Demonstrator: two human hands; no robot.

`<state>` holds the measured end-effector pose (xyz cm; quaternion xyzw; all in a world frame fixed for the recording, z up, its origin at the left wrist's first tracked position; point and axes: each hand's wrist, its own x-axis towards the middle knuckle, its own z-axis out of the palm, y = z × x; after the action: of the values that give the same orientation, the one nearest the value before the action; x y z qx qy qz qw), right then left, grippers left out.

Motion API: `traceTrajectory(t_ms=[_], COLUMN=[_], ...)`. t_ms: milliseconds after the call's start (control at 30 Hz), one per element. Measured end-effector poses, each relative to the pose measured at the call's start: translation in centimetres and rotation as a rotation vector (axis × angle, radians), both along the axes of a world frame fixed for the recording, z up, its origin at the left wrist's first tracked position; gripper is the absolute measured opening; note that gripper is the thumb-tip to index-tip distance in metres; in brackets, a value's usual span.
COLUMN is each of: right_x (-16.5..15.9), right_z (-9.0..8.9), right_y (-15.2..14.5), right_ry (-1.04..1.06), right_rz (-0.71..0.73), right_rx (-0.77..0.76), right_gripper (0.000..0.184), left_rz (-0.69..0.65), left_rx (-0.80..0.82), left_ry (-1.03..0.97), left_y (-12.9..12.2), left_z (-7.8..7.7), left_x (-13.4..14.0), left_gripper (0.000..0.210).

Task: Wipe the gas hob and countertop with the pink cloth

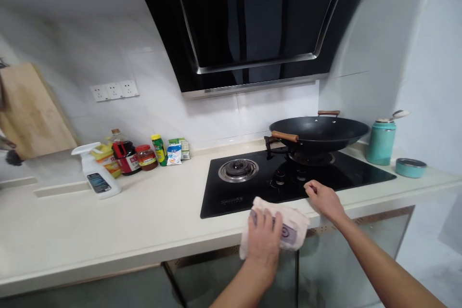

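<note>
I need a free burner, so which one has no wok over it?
The left burner, seen whole and uncovered; the right burner sits beneath the wok.

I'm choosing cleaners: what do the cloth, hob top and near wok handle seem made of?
Cloth: soft, matte fabric, by its folds; fibre unclear.
Hob top: smooth, glossy black, probably glass, by its sheen.
Near wok handle: brown, probably wood, by its warm colour; finish unclear.

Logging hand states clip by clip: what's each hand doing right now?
Left hand: holding the cloth, palm down.
Right hand: loosely closed, no held object visible.
</note>
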<state>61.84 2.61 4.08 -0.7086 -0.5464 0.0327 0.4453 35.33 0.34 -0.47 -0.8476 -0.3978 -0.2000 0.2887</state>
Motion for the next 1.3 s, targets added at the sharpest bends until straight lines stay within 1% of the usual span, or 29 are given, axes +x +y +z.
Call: traceTrajectory(t_ms=[67, 133, 200, 267, 333, 400, 467, 500, 533, 600, 667, 733, 767, 833, 867, 933, 1033, 1100, 1167, 1200, 1233, 1300], right_x=[-0.1, -1.0, -2.8, -5.1, -7.0, -8.0, -8.1, -7.9, -7.8, -7.9, -8.8, -10.6, -11.8, -14.8, -16.5, -20.1, -25.4, -28.0, -29.4, -29.5, -29.2, -27.5], right_z=[0.6, 1.0, 1.0, 0.1, -1.6, -3.7, -5.6, -6.3, -6.8, -7.4, -7.5, -7.3, -7.2, -6.6, -6.3, -5.6, -5.1, -5.2, -5.3, -5.3, -5.2, -4.7], right_y=[-0.9, -2.6, -4.8, -6.8, -8.1, -8.5, -8.3, -8.0, -7.8, -7.2, -6.4, -5.3, -4.6, -3.3, -2.7, -1.5, -0.1, 0.6, 1.0, 1.0, 0.9, 0.1], right_ry=[0.142, 0.260, 0.320, 0.272, 0.083, -0.167, -0.368, -0.441, -0.498, -0.586, -0.657, -0.703, -0.719, -0.741, -0.757, -0.797, -0.832, -0.844, -0.859, -0.863, -0.864, -0.843], right_rz=[0.043, 0.074, 0.105, 0.189, 0.291, 0.338, 0.323, 0.310, 0.293, 0.246, 0.201, 0.180, 0.182, 0.205, 0.236, 0.314, 0.400, 0.425, 0.426, 0.425, 0.433, 0.469], right_rx=[0.125, 0.249, 0.297, 0.278, 0.274, 0.304, 0.321, 0.309, 0.288, 0.233, 0.188, 0.151, 0.131, 0.093, 0.085, 0.130, 0.294, 0.423, 0.530, 0.562, 0.570, 0.518], right_gripper=[0.030, 0.038, 0.042, 0.040, 0.037, 0.036, 0.049, 0.057, 0.063, 0.071, 0.075, 0.078, 0.079, 0.075, 0.070, 0.058, 0.045, 0.039, 0.036, 0.038, 0.043, 0.065], left_rz=[-0.032, -0.050, -0.069, -0.090, -0.133, -0.230, -0.367, -0.431, -0.456, -0.405, -0.261, -0.128, -0.069, 0.057, 0.107, 0.176, 0.226, 0.258, 0.298, 0.312, 0.323, 0.321], left_rx=[0.049, 0.056, 0.029, -0.014, -0.086, -0.213, -0.383, -0.465, -0.538, -0.625, -0.561, -0.463, -0.429, -0.376, -0.359, -0.341, -0.321, -0.314, -0.321, -0.327, -0.333, -0.340], left_ry=[0.005, 0.010, 0.024, 0.041, 0.051, 0.049, 0.018, -0.016, -0.076, -0.215, -0.348, -0.456, -0.477, -0.511, -0.525, -0.532, -0.452, -0.388, -0.360, -0.349, -0.336, -0.319], left_y=[0.2, 0.2, 0.1, -0.1, -0.2, -0.3, -0.3, -0.2, 0.0, 0.9, 2.5, 4.2, 4.9, 6.0, 6.3, 6.3, 5.7, 5.3, 5.2, 5.2, 5.2, 5.3], left_z=[0.2, 0.6, 1.1, 1.6, 2.3, 3.3, 4.7, 5.4, 6.1, 7.2, 7.7, 7.5, 7.3, 6.8, 6.6, 6.3, 6.5, 6.7, 6.8, 6.8, 6.8, 6.7], left_x=[3.1, 5.1, 6.1, 6.0, 5.0, 3.2, 0.6, -1.0, -2.8, -6.8, -11.3, -15.5, -17.3, -19.8, -20.5, -20.6, -19.6, -19.1, -19.2, -19.3, -19.5, -19.7], left_gripper=[0.043, 0.038, 0.038, 0.040, 0.042, 0.052, 0.074, 0.079, 0.075, 0.061, 0.045, 0.040, 0.040, 0.037, 0.036, 0.038, 0.039, 0.037, 0.035, 0.035, 0.035, 0.035])
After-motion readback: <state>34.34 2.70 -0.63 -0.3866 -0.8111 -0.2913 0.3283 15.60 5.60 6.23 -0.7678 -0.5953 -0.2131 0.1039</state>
